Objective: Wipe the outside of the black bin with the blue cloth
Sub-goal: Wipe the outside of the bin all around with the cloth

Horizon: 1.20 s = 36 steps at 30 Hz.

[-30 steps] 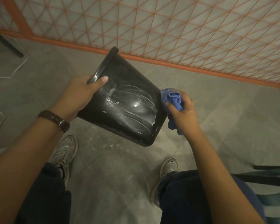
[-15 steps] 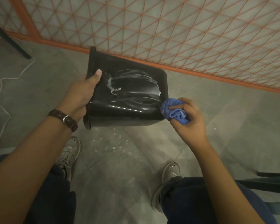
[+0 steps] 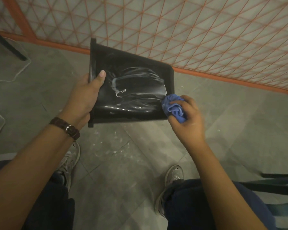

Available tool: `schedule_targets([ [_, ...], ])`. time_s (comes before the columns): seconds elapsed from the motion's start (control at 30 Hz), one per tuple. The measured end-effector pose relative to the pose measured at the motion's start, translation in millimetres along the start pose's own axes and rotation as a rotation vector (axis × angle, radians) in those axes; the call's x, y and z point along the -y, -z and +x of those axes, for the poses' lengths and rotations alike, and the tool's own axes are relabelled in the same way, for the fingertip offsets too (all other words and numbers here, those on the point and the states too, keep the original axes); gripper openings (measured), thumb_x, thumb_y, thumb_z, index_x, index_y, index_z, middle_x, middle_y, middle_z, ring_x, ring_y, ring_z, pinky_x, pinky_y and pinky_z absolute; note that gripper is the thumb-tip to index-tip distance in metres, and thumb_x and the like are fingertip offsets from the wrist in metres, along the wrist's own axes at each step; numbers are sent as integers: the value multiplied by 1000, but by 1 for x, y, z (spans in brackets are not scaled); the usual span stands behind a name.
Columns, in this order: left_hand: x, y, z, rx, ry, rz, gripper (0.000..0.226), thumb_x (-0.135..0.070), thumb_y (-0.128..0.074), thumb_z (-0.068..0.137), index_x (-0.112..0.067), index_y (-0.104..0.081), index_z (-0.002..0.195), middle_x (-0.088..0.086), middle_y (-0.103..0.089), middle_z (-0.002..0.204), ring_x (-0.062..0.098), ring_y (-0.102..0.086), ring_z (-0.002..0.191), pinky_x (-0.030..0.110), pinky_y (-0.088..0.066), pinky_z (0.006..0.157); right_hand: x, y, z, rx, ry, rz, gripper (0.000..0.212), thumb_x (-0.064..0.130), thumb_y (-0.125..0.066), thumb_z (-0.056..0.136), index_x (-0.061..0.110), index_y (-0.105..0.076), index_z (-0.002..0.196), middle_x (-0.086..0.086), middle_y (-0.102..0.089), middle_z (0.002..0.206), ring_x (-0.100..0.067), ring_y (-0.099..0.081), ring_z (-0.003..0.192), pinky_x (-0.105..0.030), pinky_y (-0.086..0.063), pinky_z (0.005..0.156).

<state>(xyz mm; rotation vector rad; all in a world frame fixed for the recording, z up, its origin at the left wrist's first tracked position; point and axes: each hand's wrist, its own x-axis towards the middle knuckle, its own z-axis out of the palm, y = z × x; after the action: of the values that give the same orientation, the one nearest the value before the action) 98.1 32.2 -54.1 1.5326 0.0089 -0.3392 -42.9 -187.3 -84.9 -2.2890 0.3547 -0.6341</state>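
- Black bin (image 3: 131,90) held off the floor (image 3: 123,163), lying sideways at 12 o'clock of view centre, rim toward 9 o'clock, base toward 3 o'clock
- White smeary streaks across upward-facing side wall of bin
- Left hand (image 3: 85,98) at 9 o'clock end of bin, grip clamped over the rim, thumb flat on outer wall, other fingers hidden behind rim
- Brown strap watch (image 3: 65,128) on left wrist
- Right hand (image 3: 188,120) at 4 o'clock corner of bin, grip curled round bunched blue cloth (image 3: 173,107)
- Cloth touching bin's wall at base corner, end of streaks just beside it
- Orange mesh fence (image 3: 206,39) behind bin, from 10 to 2 o'clock
- Pale specks on floor at 6 o'clock of bin
- Left shoe (image 3: 70,161) and right shoe (image 3: 173,176) toward 6 o'clock, dark trousers nearer the camera
- White cable (image 3: 22,70) on floor at 9 o'clock, dark furniture leg (image 3: 8,44) at 10 o'clock
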Motion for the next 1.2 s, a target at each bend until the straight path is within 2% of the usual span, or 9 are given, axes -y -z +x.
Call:
schedule_targets([
  [0.13,0,-1,-2,-35,-19,-1,13,-38,-54,94,-30,-63,94,-5,-70,100,12,-67,92,27,-53,80,3,-5,-5,104,26,23,28,17,-67,69,16,-70,97,27,-47,110,-2,-56,95,-13,-48,79],
  [0.27,0,-4,-5,-31,6,-12,14,-37,-53,94,-27,-63,97,-5,-70,98,8,-68,86,19,-53,69,0,-1,0,-7,-61,-12,23,23,-63,70,21,-68,93,14,-50,101,-7,-56,85,-28,-53,72],
  [0.47,1,-5,-7,-63,23,-5,10,-38,-56,92,-31,-63,92,-6,-70,101,13,-67,96,34,-54,89,9,-12,-8,163,13,-37,28,21,-68,70,18,-69,98,7,-53,107,-3,-55,87,-13,-48,71],
  [0.6,0,-7,-7,-50,20,4,11,-38,-56,93,-32,-64,89,-7,-70,101,13,-67,98,39,-53,95,2,-4,0,-10,-89,-69,19,18,-67,71,20,-68,89,12,-50,95,-2,-52,77,-21,-46,65],
  [0.8,1,-4,-6,-30,18,9,12,-43,-58,90,-33,-66,92,-2,-71,109,18,-66,105,44,-51,97,9,-11,-5,168,-25,-37,30,17,-69,73,22,-69,102,12,-50,104,1,-55,80,-9,-46,70],
  [0.9,3,-5,-8,-19,21,4,14,-43,-58,89,-33,-66,94,-1,-70,112,18,-65,107,44,-49,99,5,-4,-1,56,-103,-22,23,22,-63,70,29,-67,92,12,-52,95,-2,-55,75,-17,-46,67],
  [1.03,2,-9,-8,-3,37,-23,17,-46,-60,86,-33,-68,93,-1,-71,112,19,-66,108,46,-49,100,10,-9,-1,76,-88,11,46,19,-63,72,22,-59,118,8,-53,105,6,-54,90,-7,-44,75],
  [1.1,3,-12,-10,-21,17,-5,14,-44,-60,88,-32,-67,90,0,-71,108,20,-67,104,46,-51,97,13,-14,-6,164,-73,48,50,17,-66,73,20,-57,122,5,-55,107,-1,-57,91,-11,-48,77],
  [1.2,7,-13,-11,-37,10,-1,15,-42,-59,90,-29,-66,92,2,-71,109,20,-67,103,46,-52,96,12,-13,-6,152,-65,32,28,18,-65,73,21,-66,101,7,-57,95,-7,-59,80,-23,-51,69],
])
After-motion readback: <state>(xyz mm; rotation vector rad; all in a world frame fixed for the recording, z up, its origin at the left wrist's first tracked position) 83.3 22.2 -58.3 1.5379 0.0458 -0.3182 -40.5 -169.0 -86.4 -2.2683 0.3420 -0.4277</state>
